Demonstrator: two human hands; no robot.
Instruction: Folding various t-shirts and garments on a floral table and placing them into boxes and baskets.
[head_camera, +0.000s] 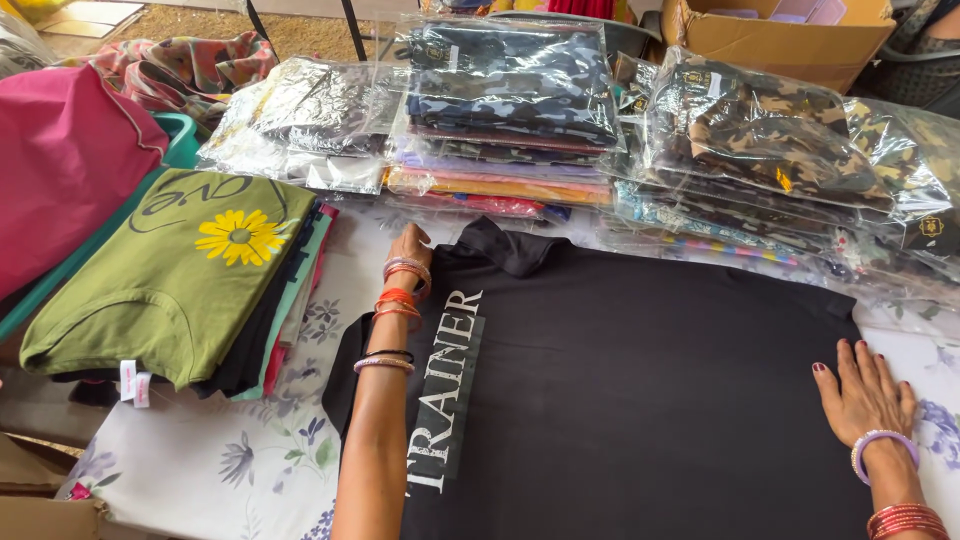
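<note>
A black collared shirt (640, 380) with white lettering lies flat on a floral tablecloth (250, 450). My left hand (408, 245) reaches to the shirt's shoulder by the collar (510, 245), fingers flat on the cloth, holding nothing. Several orange and pink bangles ring that wrist and forearm. My right hand (862, 388) lies flat, fingers spread, on the shirt's right edge, with a lilac bangle and red bangles on the wrist.
A pile of folded shirts topped by an olive one with a yellow flower (175, 275) lies at left. Stacks of camouflage garments in clear bags (520, 90) (770, 140) line the back. A cardboard box (780, 30) stands behind them. Pink cloth (60, 160) fills a teal tub.
</note>
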